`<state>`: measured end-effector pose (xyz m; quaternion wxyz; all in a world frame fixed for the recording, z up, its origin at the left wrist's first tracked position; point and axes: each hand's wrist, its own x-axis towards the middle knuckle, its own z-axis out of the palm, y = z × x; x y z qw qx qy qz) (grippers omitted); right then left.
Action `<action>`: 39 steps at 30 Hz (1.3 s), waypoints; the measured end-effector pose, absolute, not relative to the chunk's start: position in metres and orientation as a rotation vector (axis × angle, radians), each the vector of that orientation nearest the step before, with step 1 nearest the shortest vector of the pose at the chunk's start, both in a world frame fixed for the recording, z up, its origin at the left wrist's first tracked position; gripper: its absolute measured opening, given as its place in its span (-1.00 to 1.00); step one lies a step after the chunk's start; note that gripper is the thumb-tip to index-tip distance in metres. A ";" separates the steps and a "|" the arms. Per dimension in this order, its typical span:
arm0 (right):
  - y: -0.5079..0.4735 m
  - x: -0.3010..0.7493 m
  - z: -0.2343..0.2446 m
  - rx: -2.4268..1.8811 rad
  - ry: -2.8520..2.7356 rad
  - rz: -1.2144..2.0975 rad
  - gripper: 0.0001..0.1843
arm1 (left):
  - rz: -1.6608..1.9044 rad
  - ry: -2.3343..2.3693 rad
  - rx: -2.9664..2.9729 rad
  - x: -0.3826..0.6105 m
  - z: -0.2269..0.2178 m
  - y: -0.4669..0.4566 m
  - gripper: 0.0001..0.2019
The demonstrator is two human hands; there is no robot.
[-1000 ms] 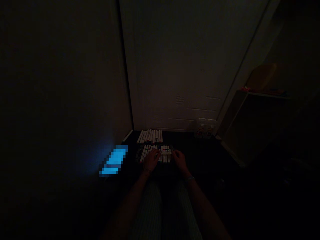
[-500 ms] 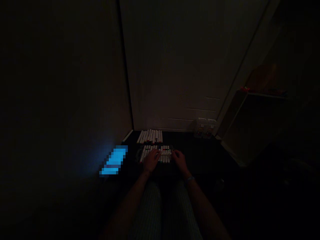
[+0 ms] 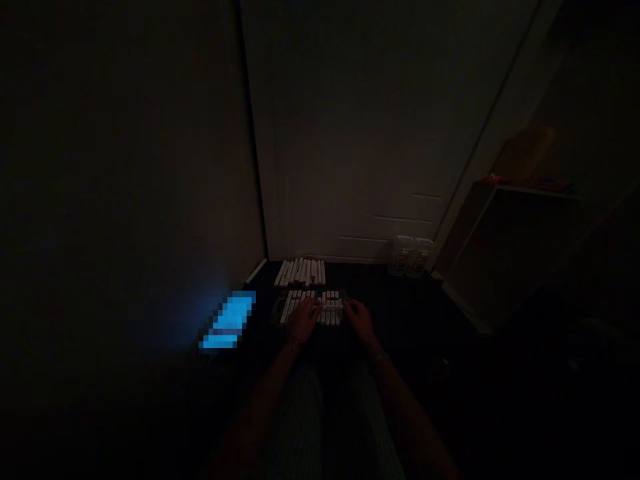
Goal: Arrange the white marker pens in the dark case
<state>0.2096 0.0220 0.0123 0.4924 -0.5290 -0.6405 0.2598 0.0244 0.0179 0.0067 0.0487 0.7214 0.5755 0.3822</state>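
A white marker point(image 3: 332, 307) is held crosswise between my two hands, above rows of other white markers. My left hand point(image 3: 303, 321) grips its left end with bent fingers and covers part of the rows. At its right end, my right hand point(image 3: 360, 320) is closed with the fingertips pinched on it. Below and behind it, upright markers point(image 3: 331, 318) lie side by side in what looks like a clear case point(image 3: 277, 308), some with coloured bands. The dim light hides finer detail.
Behind the case lies another row of white markers point(image 3: 301, 273) on the dark table point(image 3: 400, 310). Two clear plastic containers point(image 3: 411, 257) stand at the back right by the wall. A glowing, pixelated blue screen point(image 3: 229, 323) sits to the left. A shelf point(image 3: 537, 191) is on the right.
Both hands and the marker between them stay in nearly the same place. The picture is slightly brighter around the wall and shelf.
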 end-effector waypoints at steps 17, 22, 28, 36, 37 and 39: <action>0.023 0.211 0.010 -1.269 -1.561 0.641 -0.69 | 1.160 1.727 2.213 0.024 0.007 0.017 -0.74; 0.024 0.210 0.009 -1.265 -1.551 0.638 -0.68 | 1.161 1.747 2.200 0.024 0.007 0.017 -0.73; 0.025 0.210 0.008 -1.264 -1.552 0.644 -0.66 | 1.154 1.766 2.195 0.025 0.006 0.017 -0.73; 0.034 0.210 -0.006 -1.282 -1.557 0.595 -0.64 | 1.172 1.749 2.195 0.024 0.005 0.018 -0.73; 0.034 0.211 -0.006 -1.281 -1.558 0.593 -0.64 | 1.172 1.745 2.198 0.024 0.005 0.018 -0.73; 0.033 0.211 -0.005 -1.277 -1.559 0.595 -0.64 | 1.173 1.743 2.202 0.024 0.005 0.018 -0.73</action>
